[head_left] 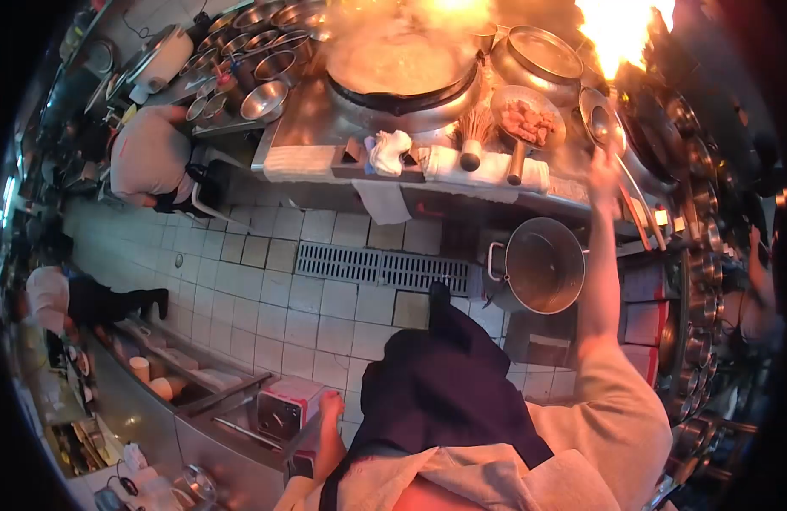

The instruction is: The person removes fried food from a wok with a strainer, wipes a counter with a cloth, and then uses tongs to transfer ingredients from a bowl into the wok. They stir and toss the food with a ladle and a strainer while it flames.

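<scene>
My right hand point(604, 162) is stretched forward over the right part of the stove, its fingers closed at the ladle point(600, 119) and long handles there. Large flames point(625, 34) rise just beyond it. Left of this hand, a perforated strainer point(530, 100) holds chunks of browned food point(527, 122). My left hand point(330, 404) is low at my left side, near a red and white box point(291, 409); its fingers look curled, and whatever they may hold is hidden.
A large steaming wok point(402, 72) sits on the stove, with a bamboo brush point(471, 152) and folded cloths point(389, 153) along its edge. A deep metal pot point(544, 266) stands before me. Two people point(151, 153) are at the left, another person point(755, 289) at the far right.
</scene>
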The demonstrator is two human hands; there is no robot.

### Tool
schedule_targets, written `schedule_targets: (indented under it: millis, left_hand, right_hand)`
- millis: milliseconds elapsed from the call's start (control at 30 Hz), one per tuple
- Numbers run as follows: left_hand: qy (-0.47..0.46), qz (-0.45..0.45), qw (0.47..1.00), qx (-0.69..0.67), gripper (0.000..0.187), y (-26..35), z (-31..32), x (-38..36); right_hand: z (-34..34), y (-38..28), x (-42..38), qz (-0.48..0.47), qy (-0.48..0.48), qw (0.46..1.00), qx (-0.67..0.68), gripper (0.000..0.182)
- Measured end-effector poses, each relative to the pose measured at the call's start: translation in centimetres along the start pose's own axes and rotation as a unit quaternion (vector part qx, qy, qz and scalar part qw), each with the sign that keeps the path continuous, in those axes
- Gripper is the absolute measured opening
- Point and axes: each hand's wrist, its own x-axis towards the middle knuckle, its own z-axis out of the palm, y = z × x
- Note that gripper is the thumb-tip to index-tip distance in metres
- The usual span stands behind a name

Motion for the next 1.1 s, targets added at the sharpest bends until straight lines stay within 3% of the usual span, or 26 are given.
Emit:
schedule_targets:
  millis: [33, 67, 100, 133, 200, 233, 300, 367, 433, 467, 533, 600, 667, 700, 800, 867, 933, 967, 1033, 1100]
  left_hand:
    - [0.008, -0.014, 1.000, -0.016, 0.032, 1.3, 0.1, 0.4]
    - [0.008, -0.004, 1.000, -0.008, 0.033, 2.3, 0.5, 0.4]
    - [0.010, 0.004, 1.000, 0.001, 0.034, 3.2, 0.8, 0.0]
    - [0.015, 0.013, 1.000, 0.009, 0.035, 4.6, 0.8, -0.5]
    - [0.018, 0.015, 0.999, 0.035, 0.040, 6.3, 1.8, -1.3]
    - [0.014, 0.011, 0.999, 0.032, 0.040, 5.4, 2.4, -0.9]
    - [0.007, -0.001, 1.000, 0.014, 0.036, 5.2, 4.2, -1.0]
    - [-0.004, 0.011, 0.998, 0.068, 0.035, 8.4, 5.9, -4.6]
    - [-0.013, 0.017, 0.995, 0.098, 0.034, 12.0, 7.0, -8.6]
    - [0.004, 0.057, 0.992, 0.115, 0.033, 10.5, 7.5, -7.7]
    - [0.041, 0.135, 0.979, 0.147, 0.031, 6.4, 8.2, -5.8]
    - [0.062, 0.105, 0.977, 0.177, 0.028, 7.1, 8.8, -6.8]
    - [0.081, 0.126, 0.972, 0.180, 0.028, 7.4, 9.2, -8.3]
    - [0.022, 0.062, 0.988, 0.139, 0.029, 9.6, 8.9, -9.5]
    - [0.049, 0.198, 0.978, 0.046, 0.031, -9.0, 11.4, 4.0]
    - [0.043, 0.176, 0.977, 0.115, 0.032, -8.2, 9.8, 5.0]
    - [0.036, 0.153, 0.971, 0.178, 0.033, -4.3, 9.4, 4.9]
    - [0.040, 0.099, 0.987, 0.119, 0.030, 7.3, 7.1, -3.3]
    - [0.018, 0.119, 0.991, 0.054, 0.028, 8.8, 5.7, -2.5]
    - [0.007, 0.120, 0.993, 0.021, 0.029, 9.9, 3.8, -1.6]
  right_hand:
    - [4.8, 3.3, 2.6, -0.069, 0.088, 0.993, -0.043, 0.031]
    - [8.9, 10.6, 7.2, -0.074, 0.014, 0.989, -0.126, 0.033]
    - [9.2, 7.3, 7.7, 0.128, -0.122, 0.983, 0.047, 0.032]
    - [12.9, 14.3, 12.0, -0.113, -0.024, 0.993, -0.032, 0.034]
    - [9.1, 1.4, 8.1, 0.039, -0.105, 0.989, 0.097, 0.037]
    - [8.2, -1.7, 6.8, 0.072, -0.124, 0.979, 0.144, 0.035]
    - [10.3, -8.1, 3.6, 0.119, -0.057, 0.921, 0.368, 0.033]
    - [13.0, -7.8, 4.3, 0.154, -0.110, 0.872, 0.451, 0.030]
    - [17.3, -3.4, 7.4, 0.172, -0.275, 0.858, 0.399, 0.026]
    - [16.8, -6.6, 7.4, 0.176, -0.291, 0.886, 0.315, 0.017]
    - [21.1, -4.6, 8.5, 0.141, -0.323, 0.906, 0.233, 0.026]
    - [21.8, -7.1, 6.6, 0.287, -0.344, 0.839, 0.309, 0.016]
    - [22.6, -7.6, 5.5, 0.401, -0.383, 0.716, 0.424, 0.018]
    - [23.5, -7.8, 5.4, 0.430, -0.397, 0.676, 0.448, 0.019]
    - [26.0, -7.3, 5.5, 0.488, -0.443, 0.559, 0.504, 0.020]
    - [26.9, -6.3, 5.7, 0.487, -0.493, 0.488, 0.530, 0.018]
    - [25.4, -10.0, 4.9, 0.515, -0.476, 0.481, 0.526, 0.025]
    - [25.8, -10.6, 4.9, 0.531, -0.481, 0.461, 0.523, 0.026]
    - [28.8, -9.1, 5.3, 0.571, -0.476, 0.391, 0.542, 0.026]
    - [27.2, -9.4, 5.1, 0.478, -0.535, 0.437, 0.543, 0.022]
